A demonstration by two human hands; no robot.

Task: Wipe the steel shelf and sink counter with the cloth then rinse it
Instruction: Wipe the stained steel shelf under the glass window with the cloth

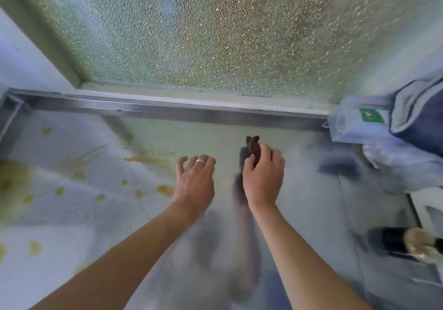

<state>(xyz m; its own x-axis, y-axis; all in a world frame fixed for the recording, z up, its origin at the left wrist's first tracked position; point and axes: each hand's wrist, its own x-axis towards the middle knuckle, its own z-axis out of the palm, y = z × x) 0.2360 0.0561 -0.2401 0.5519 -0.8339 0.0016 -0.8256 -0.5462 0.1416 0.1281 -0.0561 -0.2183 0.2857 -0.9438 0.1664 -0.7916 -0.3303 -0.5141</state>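
Cloth (253, 148): dark brown, bunched, sitting just right of centre of view. I am pinching it in my right hand (263, 178), thumb and forefinger clamped on the wad, a tuft sticking out at the hand's 12 o'clock. It is hanging above the steel shelf (299, 202), not yet pressed flat; whether any part is touching the steel, I cannot tell.

Left hand (195, 180) is hovering beside it at 9 o'clock, fingers apart and loosely curled, gripping nothing, a ring (199, 161) on one finger.

Yellow-brown stains (165, 190) are lying well off at 9 o'clock from the cloth, running in splashes and drips out to the left edge.

Risks, as I am judging them:
- Wiping with so small a wad could be smearing the stains rather than lifting them.
- A pinch this light could be letting the cloth slip under pressure.
- A wide sweep toward 3 o'clock could be knocking the plastic bag (354, 127) or the dark bottle (395, 240) at 4 o'clock.

Writing: a green label (371, 115) is showing on the bag, its print too small and blurred for reading. No brand legible anywhere. Pebbled glass pane (215, 34) is standing behind at 12 o'clock.
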